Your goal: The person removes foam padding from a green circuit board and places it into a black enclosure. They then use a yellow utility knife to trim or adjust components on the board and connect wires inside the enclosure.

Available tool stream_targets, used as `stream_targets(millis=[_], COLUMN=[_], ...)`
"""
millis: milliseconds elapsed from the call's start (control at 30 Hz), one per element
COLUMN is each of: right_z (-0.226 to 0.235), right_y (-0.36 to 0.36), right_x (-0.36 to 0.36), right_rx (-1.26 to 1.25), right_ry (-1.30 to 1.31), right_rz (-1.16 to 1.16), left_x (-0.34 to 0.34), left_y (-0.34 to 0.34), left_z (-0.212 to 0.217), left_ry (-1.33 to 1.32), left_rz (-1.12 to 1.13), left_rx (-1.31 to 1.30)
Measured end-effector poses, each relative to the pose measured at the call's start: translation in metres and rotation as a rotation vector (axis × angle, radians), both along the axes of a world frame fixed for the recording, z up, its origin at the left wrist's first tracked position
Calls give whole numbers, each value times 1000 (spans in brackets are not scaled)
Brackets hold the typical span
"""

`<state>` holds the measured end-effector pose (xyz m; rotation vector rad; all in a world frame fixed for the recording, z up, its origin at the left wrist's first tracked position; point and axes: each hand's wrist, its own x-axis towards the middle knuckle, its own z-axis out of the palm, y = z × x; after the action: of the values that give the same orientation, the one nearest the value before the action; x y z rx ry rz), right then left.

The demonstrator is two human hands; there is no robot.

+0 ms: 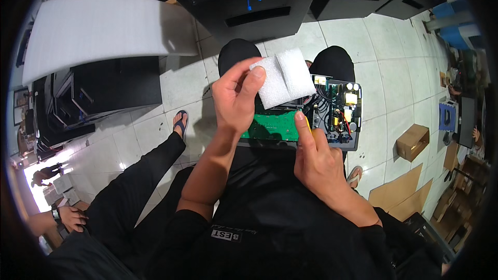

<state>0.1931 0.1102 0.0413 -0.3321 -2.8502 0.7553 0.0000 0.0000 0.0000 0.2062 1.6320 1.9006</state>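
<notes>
The left hand's (233,102) grip pinches foam (285,78) over the device (329,114); the right hand's (320,162) holds a yellow item (309,123).

foam piece (275,85) rough, matt; circuit board (275,127) smooth; box (410,144) matt cardboard.

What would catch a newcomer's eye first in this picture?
First, probably the bright white foam piece pinched in the left hand, near the middle. Just below it, the green circuit board shows in an open device, by the right hand. Then comes the large curved white panel at upper left.
</notes>
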Motion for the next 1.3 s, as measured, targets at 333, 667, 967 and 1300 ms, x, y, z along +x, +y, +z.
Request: stream_targets(millis=[333, 667, 967, 1300], right_z=[27, 0, 0, 20], right_y=[6, 2, 5, 7], right_x=[0, 0, 3, 3], right_rx=[-103, -53, -100, -128], right_ry=[-174, -100, -100, -150], right_rz=[0, -49, -18, -17], left_x=[11, 13, -9, -8], left_y=[6, 7, 5, 11], left_z=[3, -2, 26, 40], left_ry=[606, 400, 360, 1107], left_rz=[-115, -121, -195, -197], left_rx=[-95, -116, -651, -344])
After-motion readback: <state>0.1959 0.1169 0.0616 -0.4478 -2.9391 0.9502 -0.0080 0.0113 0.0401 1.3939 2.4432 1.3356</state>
